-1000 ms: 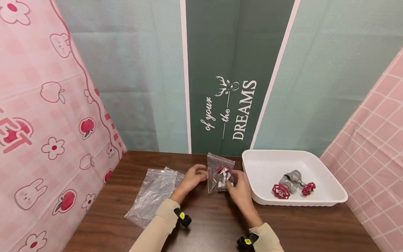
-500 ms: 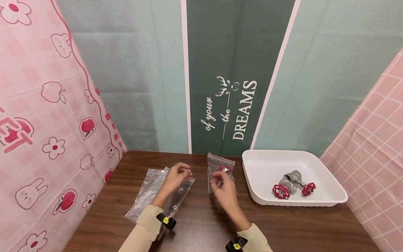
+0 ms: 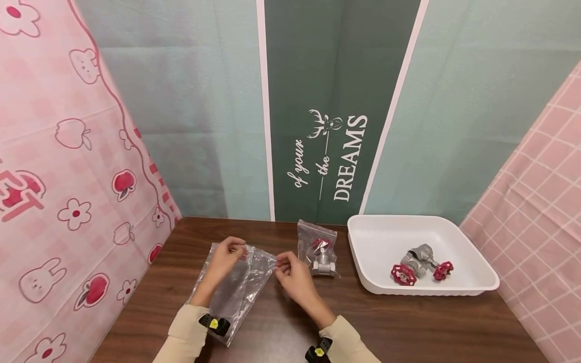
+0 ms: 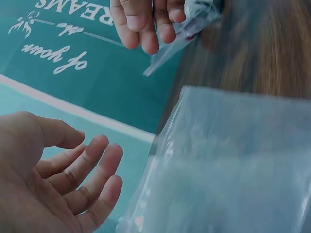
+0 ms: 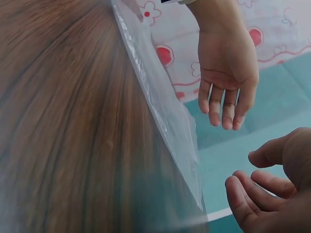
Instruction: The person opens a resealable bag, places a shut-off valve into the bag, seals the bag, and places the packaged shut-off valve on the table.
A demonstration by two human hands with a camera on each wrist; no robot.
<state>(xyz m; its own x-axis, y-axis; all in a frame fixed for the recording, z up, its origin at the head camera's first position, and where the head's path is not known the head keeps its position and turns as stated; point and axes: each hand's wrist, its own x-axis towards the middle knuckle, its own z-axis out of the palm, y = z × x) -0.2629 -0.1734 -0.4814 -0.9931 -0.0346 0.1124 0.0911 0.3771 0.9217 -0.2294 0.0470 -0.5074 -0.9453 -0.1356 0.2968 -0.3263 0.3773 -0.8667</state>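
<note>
In the head view, your left hand (image 3: 225, 259) was above the clear bags (image 3: 240, 292), which lay on the tabletop (image 3: 281, 333) and seemed to overlap. Your right hand (image 3: 294, 277) was at their upper right corner; whether it touched, I could not tell. Overlap was the likeliest trouble: clinging layers might have come up together. Your left wrist camera (image 3: 215, 325) covered part of the plastic and could have dragged it. The bagged valve (image 3: 323, 259) sat just right of your right hand, before the white tray (image 3: 436, 291) holding loose valves (image 3: 414, 266); a careless swing could have knocked it.

In the left wrist view, your left fingers were loosely bent, gripping nothing and apart from the plastic; a hasty pinch might have missed its edge.

In the right wrist view, a bare gap showed between your right thumb and fingers; slick film could have slid away from a shallow pinch.
</note>
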